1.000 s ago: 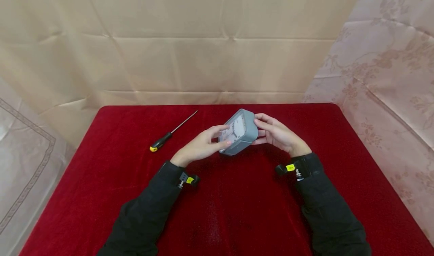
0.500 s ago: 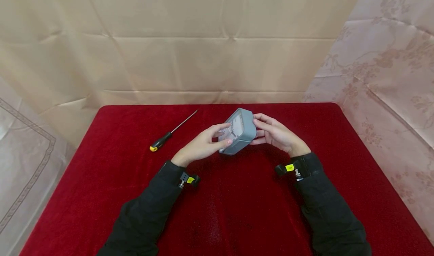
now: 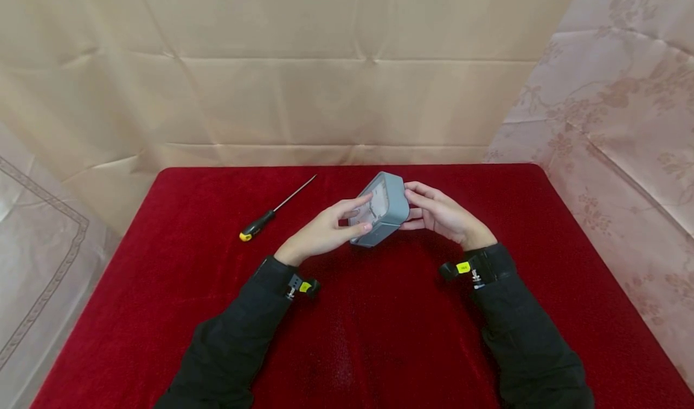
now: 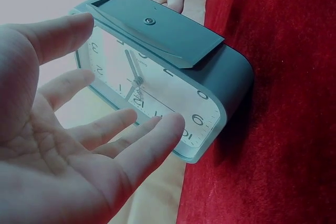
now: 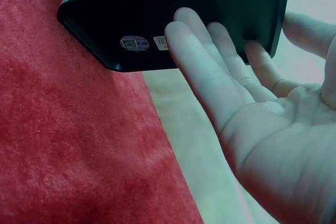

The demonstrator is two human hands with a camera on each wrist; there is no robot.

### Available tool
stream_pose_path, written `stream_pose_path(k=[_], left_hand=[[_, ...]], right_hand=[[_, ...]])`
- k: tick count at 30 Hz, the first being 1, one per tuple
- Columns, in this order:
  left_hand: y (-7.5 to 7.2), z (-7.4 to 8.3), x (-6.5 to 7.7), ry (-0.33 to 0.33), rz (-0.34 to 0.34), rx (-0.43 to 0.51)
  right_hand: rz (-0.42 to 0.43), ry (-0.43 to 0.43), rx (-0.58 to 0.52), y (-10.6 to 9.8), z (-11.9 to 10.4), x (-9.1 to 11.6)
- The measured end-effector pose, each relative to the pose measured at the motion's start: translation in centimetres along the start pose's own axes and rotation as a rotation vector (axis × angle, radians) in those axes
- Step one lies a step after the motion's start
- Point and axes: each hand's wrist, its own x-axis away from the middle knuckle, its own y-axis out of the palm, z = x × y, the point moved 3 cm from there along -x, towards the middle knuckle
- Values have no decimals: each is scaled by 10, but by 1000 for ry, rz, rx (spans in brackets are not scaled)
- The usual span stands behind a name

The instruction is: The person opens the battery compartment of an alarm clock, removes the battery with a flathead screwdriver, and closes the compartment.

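Both hands hold a grey-blue alarm clock (image 3: 397, 201) tilted above the red table, its white dial (image 4: 152, 82) facing the left hand. The left hand (image 3: 325, 225) has its thumb at the casing edge and its spread fingers (image 4: 157, 145) against the dial side. On the clock's other side, the right hand (image 3: 447, 216) lays its fingertips on the dark back (image 5: 142, 19), with the thumb at the casing's edge. In the left wrist view, one long side of the casing carries a slanted panel (image 4: 163, 30) with a screw.
A screwdriver (image 3: 265, 219) with a black and yellow handle lies on the red tablecloth (image 3: 352, 337), left of the clock. Beige cloth (image 3: 325, 108) hangs behind the table's far edge, and patterned pale cloth (image 3: 623, 114) at the right.
The clock has shifted very slightly left and away, still held by both hands. The left forefinger has slid a little farther across the dial. The screwdriver lies where it was.
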Motion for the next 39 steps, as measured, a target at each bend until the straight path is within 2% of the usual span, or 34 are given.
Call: stream_pose_path(k=[6, 10, 15, 21, 30, 35, 39], left_hand=[[2, -2, -2, 45, -11, 6], [2, -4, -3, 58, -9, 2], [1, -4, -2, 51, -1, -11], [-1, -4, -1, 23, 4, -25], [-4, 1, -1, -5, 13, -60], [-5, 0, 0, 1, 19, -64], [-6, 2, 0, 17, 53, -48]], right_hand=[[-4, -3, 2, 0, 0, 0], [-35, -13, -10, 1, 1, 0], [-85, -20, -26, 2, 2, 0], [-107, -16, -19, 3, 4, -1], [-94, 0, 10, 6, 5, -3], [-86, 9, 49, 8, 5, -3], [-82, 24, 74, 10, 7, -3]])
